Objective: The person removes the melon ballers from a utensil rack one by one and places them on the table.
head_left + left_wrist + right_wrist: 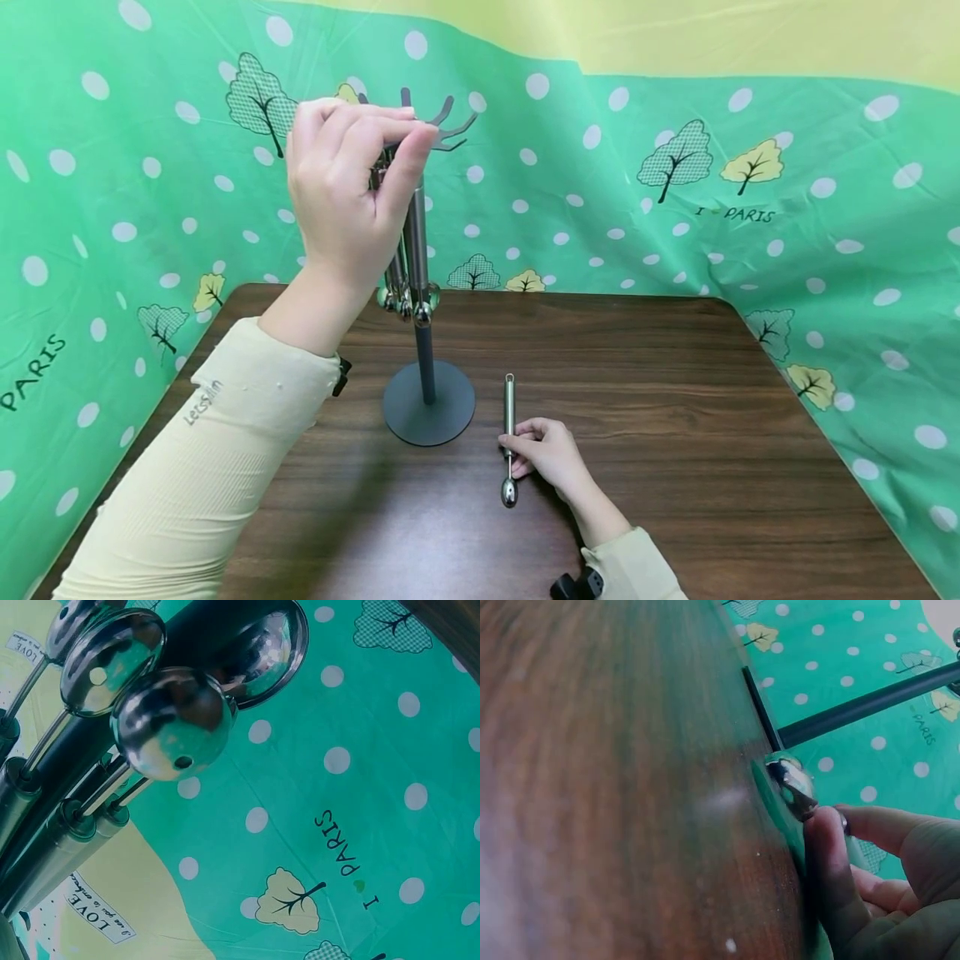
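Observation:
My left hand [348, 171] is raised at the top of a dark stand with curved hooks [450, 133], thumb and forefinger pinching at one hook. Several shiny metal melon ballers [417, 242] hang from the stand beneath that hand, bowls downward. The left wrist view shows their round bowls [176, 724] up close, some with a small hole, but not the hand. Low over the table, my right hand [551, 454] pinches another melon baller [510, 417] near its neck, the bowl toward me and the looped handle end away. The right wrist view shows the thumb [829, 847] against it.
The stand's round base [429, 425] rests on the brown wooden table [637, 400], left of the right hand. A green dotted cloth [585, 175] hangs behind and along both sides. Black wrist cameras [576, 583] are strapped at the sleeves.

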Demonstrator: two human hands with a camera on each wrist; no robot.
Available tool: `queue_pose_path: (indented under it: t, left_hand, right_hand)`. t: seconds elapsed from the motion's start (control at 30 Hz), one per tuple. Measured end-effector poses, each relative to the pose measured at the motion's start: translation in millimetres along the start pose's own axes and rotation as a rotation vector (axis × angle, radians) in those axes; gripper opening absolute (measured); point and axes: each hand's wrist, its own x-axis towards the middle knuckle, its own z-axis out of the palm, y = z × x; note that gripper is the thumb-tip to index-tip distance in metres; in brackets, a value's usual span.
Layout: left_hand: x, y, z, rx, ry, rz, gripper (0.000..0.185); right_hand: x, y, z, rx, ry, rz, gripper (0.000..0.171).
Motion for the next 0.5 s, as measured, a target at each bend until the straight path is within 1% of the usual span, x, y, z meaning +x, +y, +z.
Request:
queue_pose_path:
  t: [0.2, 0.33, 0.43, 0.5]
  left_hand:
    - [-1.0, -1.0, 1.0, -0.016, 0.008, 0.003, 0.056]
    - [-1.5, -1.5, 1.0, -0.028, 0.008, 0.007, 0.056]
    - [-1.8, -1.8, 0.9, -0.035, 0.005, 0.008, 0.056]
    - [-2.0, -2.2, 0.6, -0.042, 0.002, 0.006, 0.051]
  right_hand:
    - [2.6, 0.7, 2.9, -0.070, 0.032, 0.016, 0.027]
    - [3.2, -0.9, 6.6, -0.135, 0.072, 0.021, 0.024]
    - [2.9, -2.2, 8.7, -0.181, 0.097, 0.017, 0.025]
    - [2.7, -2.8, 9.8, -0.207, 0.103, 0.007, 0.026]
